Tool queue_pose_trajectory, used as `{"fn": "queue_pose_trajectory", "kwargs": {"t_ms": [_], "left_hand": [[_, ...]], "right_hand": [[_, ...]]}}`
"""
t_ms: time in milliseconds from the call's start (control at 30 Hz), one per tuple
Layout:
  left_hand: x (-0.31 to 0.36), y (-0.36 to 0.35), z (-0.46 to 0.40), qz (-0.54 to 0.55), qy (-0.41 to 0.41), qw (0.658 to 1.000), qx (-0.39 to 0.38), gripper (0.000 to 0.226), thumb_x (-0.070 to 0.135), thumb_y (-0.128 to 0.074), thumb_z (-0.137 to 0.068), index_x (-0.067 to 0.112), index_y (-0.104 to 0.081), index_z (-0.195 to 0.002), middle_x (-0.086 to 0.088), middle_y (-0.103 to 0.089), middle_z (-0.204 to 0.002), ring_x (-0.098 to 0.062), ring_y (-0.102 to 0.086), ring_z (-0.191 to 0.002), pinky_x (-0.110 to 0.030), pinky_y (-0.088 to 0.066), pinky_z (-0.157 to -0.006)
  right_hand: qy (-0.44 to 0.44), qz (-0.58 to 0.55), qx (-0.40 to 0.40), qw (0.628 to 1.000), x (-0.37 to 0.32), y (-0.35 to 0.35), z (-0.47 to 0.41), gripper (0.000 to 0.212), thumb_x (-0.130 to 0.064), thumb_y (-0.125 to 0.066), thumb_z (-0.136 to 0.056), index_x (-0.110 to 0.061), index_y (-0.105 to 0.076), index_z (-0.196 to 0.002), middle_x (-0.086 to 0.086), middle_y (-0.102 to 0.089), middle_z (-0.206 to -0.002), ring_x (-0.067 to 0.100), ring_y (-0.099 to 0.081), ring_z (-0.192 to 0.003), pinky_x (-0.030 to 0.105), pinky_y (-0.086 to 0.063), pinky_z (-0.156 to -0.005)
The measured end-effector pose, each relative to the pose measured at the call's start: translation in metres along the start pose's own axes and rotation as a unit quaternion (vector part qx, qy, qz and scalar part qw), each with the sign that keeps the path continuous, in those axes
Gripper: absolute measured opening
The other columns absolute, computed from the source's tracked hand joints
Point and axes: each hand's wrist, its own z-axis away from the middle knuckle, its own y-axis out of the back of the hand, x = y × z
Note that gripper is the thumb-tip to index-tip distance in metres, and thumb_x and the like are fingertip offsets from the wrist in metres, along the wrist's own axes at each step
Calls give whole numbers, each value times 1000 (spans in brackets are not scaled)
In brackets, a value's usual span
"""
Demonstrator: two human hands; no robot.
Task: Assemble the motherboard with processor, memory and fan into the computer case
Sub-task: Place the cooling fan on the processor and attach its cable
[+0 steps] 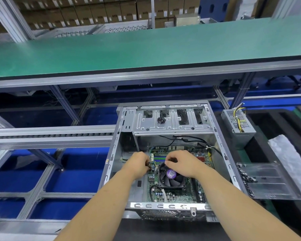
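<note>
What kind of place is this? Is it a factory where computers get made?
Most likely yes, a computer assembly line. A long green workbench runs past an open computer case holding a motherboard, a loose power supply waits beside it, and stacked cardboard boxes fill the back.

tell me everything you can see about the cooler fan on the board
The fan is black, with curved blades in a square frame and a round purple label on its hub. It lies flat, blades up, on the green motherboard inside the open metal case. The right hand rests over its far edge with curled fingers. The left hand pinches thin coloured wires beside its far left corner.
</note>
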Motion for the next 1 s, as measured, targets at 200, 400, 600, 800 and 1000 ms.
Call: {"fn": "queue_pose_trajectory", "kwargs": {"t_ms": [200, 400, 600, 800, 1000], "left_hand": [[1, 2, 1, -15, -1, 1000, -6, 18, 8, -66, -88, 12, -59, -72, -10, -63, -83, -24, -54, -74, -29, -44, -63], [2, 3, 1, -29, -8, 999, -14, 20, 11, -65, -90, 13, -57, -72, -6, -57, -78, -22, -50, -73, -27, -41, -63], [0, 2, 0, -24, -10, 1000, -7, 23, 12, -67, -89, 15, -55, -69, -3, -55, -73, -20, -49, -70, -26, -37, -61], [0, 1, 0, -22, -14, 1000, -9, 13, 11, -67, -89, 3, -64, -80, -6, -57, -75, -22, -48, -69, -26, -35, -59], [0, 0, -1, -29, -11, 999, -9, 15, 11, -66, -90, 12, -60, -76, -6, -60, -79, -22, -52, -70, -25, -37, -59]], "right_hand": [[-2, -3, 0, 1000, 0, 0, -1, 19, -40, -57, -98, -27, -71, -100, -9, -69, -98, 16, -65, -90, 38, -56, -84], [-6, -10, -2, 1000, 1, -1, -2, 14, -38, -58, -99, -30, -69, -95, -11, -68, -94, 18, -65, -89, 36, -54, -81], [-9, -12, 0, 1000, 1, -1, -2, 16, -38, -58, -98, -28, -71, -97, -10, -68, -96, 16, -65, -89, 35, -54, -81], [-8, -10, 2, 1000, 0, -1, -1, 17, -38, -58, -98, -27, -71, -99, -10, -68, -97, 15, -65, -90, 35, -54, -82], [-6, -8, 3, 1000, 0, 0, 0, 18, -38, -58, -98, -26, -71, -99, -10, -68, -97, 15, -65, -89, 35, -54, -81]]}}
